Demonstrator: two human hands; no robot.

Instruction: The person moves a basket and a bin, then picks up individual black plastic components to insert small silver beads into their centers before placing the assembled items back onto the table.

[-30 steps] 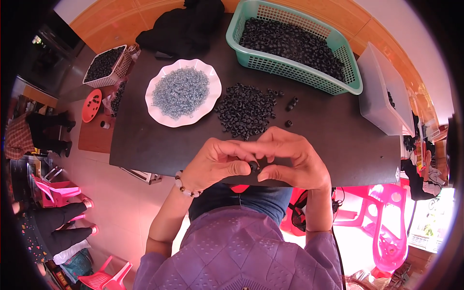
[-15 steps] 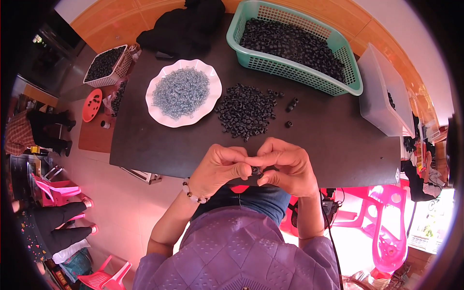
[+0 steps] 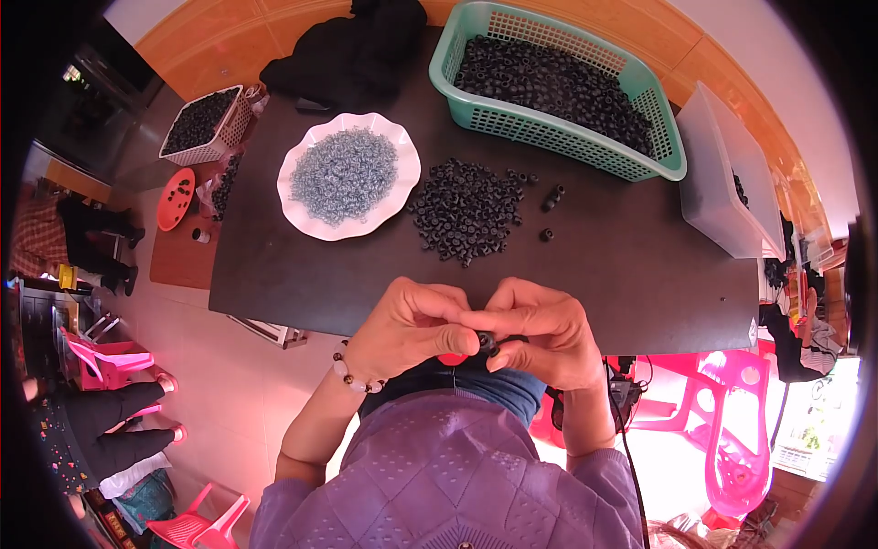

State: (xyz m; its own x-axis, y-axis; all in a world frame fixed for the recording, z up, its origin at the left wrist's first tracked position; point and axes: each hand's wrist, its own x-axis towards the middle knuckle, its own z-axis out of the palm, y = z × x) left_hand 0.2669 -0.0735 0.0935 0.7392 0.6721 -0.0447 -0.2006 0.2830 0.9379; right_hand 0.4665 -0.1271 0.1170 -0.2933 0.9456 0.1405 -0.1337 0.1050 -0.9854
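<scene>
Just over the table's front edge, my two hands meet around a small black ring-like part (image 3: pixel 487 344). My left hand (image 3: pixel 419 320) pinches it from one side with thumb and fingers; a bead bracelet is on that wrist. From the other side my right hand (image 3: pixel 546 331) closes thumb and forefinger on it. Whether the part is one piece or two joined cannot be made out. Beyond the hands lies a heap of small black parts (image 3: pixel 465 210). To its left, a wavy-rimmed white plate (image 3: pixel 404 174) holds many small clear pieces (image 3: pixel 343 174).
A green basket (image 3: pixel 549 137) full of black parts stands at the back, beside a clear plastic bin (image 3: pixel 727 183). Two loose black pieces (image 3: pixel 552 198) lie right of the heap. Black cloth (image 3: pixel 347 55) is at the back left. Other people sit or stand at far left.
Both hands have come slightly down toward me, with the black part still between them. The fingers have shifted, and more of the part shows. The things on the table stay put.
</scene>
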